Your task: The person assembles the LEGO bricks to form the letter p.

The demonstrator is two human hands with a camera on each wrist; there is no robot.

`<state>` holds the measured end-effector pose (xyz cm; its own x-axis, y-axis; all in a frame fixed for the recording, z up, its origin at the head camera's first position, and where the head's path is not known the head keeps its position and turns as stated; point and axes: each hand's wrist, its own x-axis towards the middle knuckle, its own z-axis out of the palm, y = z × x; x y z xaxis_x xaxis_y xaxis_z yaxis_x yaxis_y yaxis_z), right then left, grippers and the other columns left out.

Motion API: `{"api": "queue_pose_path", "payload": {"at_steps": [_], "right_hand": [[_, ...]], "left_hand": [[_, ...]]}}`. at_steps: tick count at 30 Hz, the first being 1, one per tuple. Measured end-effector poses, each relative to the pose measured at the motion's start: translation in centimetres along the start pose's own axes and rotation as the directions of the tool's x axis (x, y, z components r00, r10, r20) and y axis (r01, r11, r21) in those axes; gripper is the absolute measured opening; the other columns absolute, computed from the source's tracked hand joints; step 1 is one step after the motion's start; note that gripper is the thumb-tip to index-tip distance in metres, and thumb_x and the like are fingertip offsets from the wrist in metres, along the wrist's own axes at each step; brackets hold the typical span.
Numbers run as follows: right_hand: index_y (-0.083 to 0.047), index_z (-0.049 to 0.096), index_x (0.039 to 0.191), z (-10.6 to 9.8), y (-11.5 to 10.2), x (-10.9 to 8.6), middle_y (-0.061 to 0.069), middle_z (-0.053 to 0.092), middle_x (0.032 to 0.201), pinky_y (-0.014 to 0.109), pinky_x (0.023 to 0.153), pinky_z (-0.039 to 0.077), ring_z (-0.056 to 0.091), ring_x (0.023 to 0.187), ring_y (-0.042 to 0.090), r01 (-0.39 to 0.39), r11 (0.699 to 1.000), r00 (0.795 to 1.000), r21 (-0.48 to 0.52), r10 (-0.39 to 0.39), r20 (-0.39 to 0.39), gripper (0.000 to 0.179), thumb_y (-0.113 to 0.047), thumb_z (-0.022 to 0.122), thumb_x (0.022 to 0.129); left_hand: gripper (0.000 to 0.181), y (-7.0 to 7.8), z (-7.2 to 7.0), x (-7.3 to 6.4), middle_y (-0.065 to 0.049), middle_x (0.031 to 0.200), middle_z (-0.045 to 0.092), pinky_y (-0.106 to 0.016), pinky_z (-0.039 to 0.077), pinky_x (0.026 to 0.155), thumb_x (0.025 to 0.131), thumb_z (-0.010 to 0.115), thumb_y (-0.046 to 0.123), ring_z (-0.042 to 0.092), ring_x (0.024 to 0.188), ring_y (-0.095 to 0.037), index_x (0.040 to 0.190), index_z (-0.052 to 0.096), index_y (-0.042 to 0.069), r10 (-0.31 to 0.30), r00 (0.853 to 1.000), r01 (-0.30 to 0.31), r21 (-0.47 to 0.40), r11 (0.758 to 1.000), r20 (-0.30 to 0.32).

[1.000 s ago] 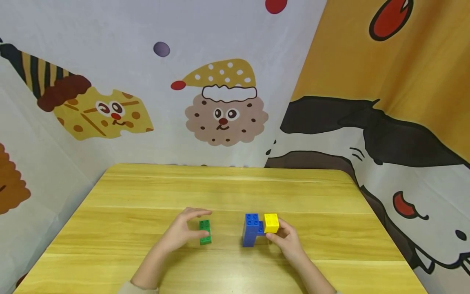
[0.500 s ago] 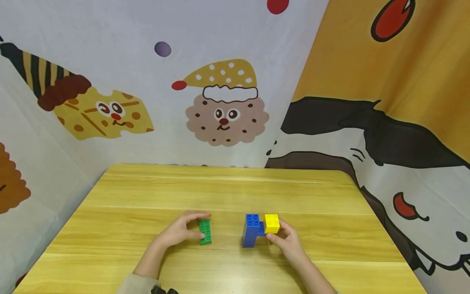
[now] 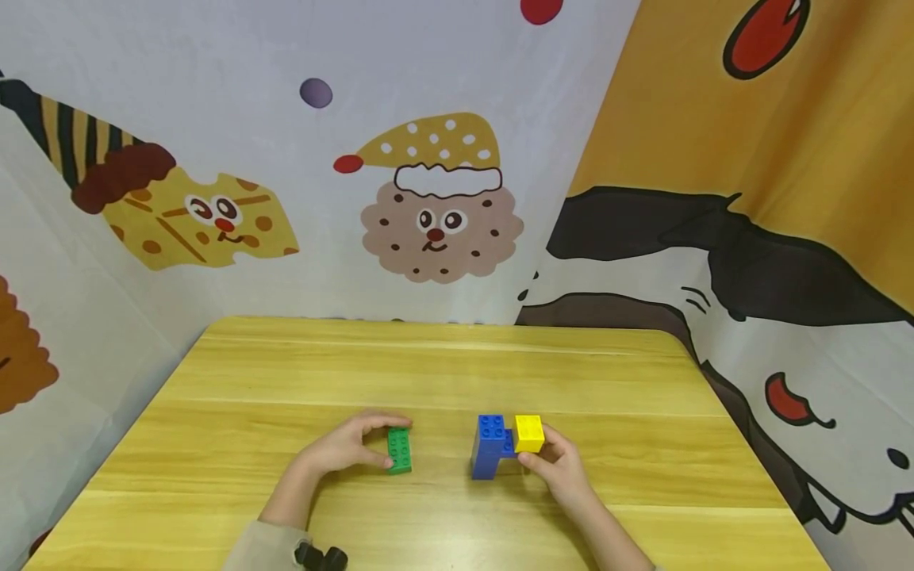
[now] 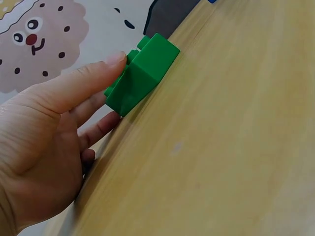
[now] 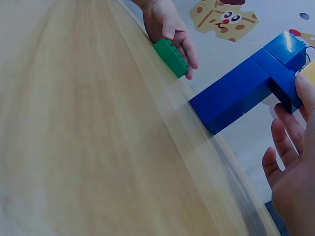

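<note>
A green toy building brick (image 3: 400, 450) lies on the table, studs up. My left hand (image 3: 343, 448) curves loosely round its left side, thumb at the near left edge and index fingertip by the far end. In the left wrist view the thumb (image 4: 93, 78) overlaps the studded edge of the brick. Right of it stands an upright column of blue bricks (image 3: 487, 452), with a blue brick jutting right near its top. On that jutting part sits a yellow brick (image 3: 528, 433), pinched by my right hand (image 3: 560, 468) from the right; the other fingers spread below.
The wooden table (image 3: 428, 365) reaches back to a cartoon-printed cloth (image 3: 250, 293). A small black object (image 3: 321, 557) shows at the left sleeve (image 3: 267, 547).
My left hand has drawn back slightly to the left, its thumb moving from over the green brick to its near left edge. The right hand and the bricks stay put.
</note>
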<state>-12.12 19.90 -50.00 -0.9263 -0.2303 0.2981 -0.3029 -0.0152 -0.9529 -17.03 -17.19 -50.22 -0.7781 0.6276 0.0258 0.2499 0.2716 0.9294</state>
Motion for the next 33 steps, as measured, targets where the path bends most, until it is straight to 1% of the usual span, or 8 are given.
{"api": "queue_pose_path", "payload": {"at_steps": [5,10,19,23,26,30,33], "right_hand": [[0.014,0.052,0.121,0.00,-0.02,0.01,0.001,0.066,0.107,0.028,0.081,0.051,0.061,0.094,0.015,-0.002,1.000,1.000,0.007,0.002,0.000,0.035,0.006,0.063,0.088],[0.012,0.053,0.120,0.00,-0.08,0.03,0.001,0.066,0.107,0.028,0.081,0.051,0.062,0.094,0.015,-0.006,1.000,1.000,0.005,0.006,-0.004,0.035,0.005,0.063,0.088],[0.012,0.054,0.120,-0.04,0.02,-0.02,0.001,0.066,0.106,0.028,0.080,0.051,0.061,0.093,0.017,0.001,1.000,1.000,0.004,-0.001,-0.008,0.035,0.002,0.065,0.088],[0.010,0.055,0.119,-0.04,0.09,0.03,0.001,0.067,0.106,0.028,0.080,0.051,0.061,0.092,0.015,0.002,1.000,1.000,0.008,-0.002,-0.008,0.033,0.005,0.064,0.088],[0.010,0.055,0.120,-0.05,0.09,0.02,0.001,0.067,0.106,0.028,0.080,0.051,0.061,0.092,0.015,-0.001,1.000,1.000,0.011,0.001,-0.005,0.033,0.005,0.064,0.088],[0.009,0.055,0.120,-0.06,0.06,-0.02,0.001,0.067,0.106,0.028,0.081,0.051,0.061,0.093,0.015,-0.004,1.000,1.000,0.010,0.004,-0.004,0.034,0.004,0.064,0.088],[0.009,0.055,0.120,-0.09,0.07,-0.09,0.001,0.066,0.106,0.028,0.081,0.051,0.061,0.093,0.015,-0.005,1.000,1.000,0.012,0.005,-0.005,0.034,0.004,0.064,0.088]], "left_hand": [[0.057,0.08,0.04,-0.02,-0.008,0.138,0.046,-0.053,0.030,0.104,0.079,0.079,0.015,0.035,0.129,-0.034,0.132,0.057,0.012,-0.026,1.000,0.026,0.003,1.000,-0.004],[0.051,0.02,0.12,0.01,-0.008,0.133,0.049,-0.056,0.032,0.101,0.080,0.078,0.013,0.037,0.125,-0.035,0.128,0.061,0.011,-0.027,1.000,0.027,0.026,0.999,-0.006],[0.038,-0.11,0.46,-0.08,-0.007,0.125,0.053,-0.058,0.035,0.098,0.079,0.078,0.012,0.041,0.119,-0.034,0.116,0.068,0.014,-0.031,0.998,0.034,0.051,0.998,-0.048],[0.036,-0.07,0.50,-0.11,-0.006,0.122,0.055,-0.059,0.035,0.097,0.078,0.079,0.014,0.043,0.117,-0.033,0.112,0.069,0.015,-0.033,0.997,0.038,0.064,0.997,-0.071],[0.035,0.07,0.52,-0.17,-0.006,0.122,0.055,-0.056,0.036,0.096,0.078,0.079,0.014,0.045,0.116,-0.032,0.112,0.069,0.014,-0.040,0.996,0.044,0.054,0.998,-0.079],[0.035,0.37,0.60,-0.16,-0.007,0.122,0.056,-0.052,0.039,0.093,0.079,0.079,0.014,0.046,0.114,-0.030,0.113,0.068,0.012,-0.033,0.996,0.035,0.027,0.999,-0.083],[0.035,0.71,0.71,-0.10,-0.009,0.121,0.058,-0.050,0.039,0.092,0.079,0.079,0.013,0.047,0.112,-0.031,0.113,0.068,0.011,-0.001,0.996,0.001,0.005,1.000,-0.089]]}}
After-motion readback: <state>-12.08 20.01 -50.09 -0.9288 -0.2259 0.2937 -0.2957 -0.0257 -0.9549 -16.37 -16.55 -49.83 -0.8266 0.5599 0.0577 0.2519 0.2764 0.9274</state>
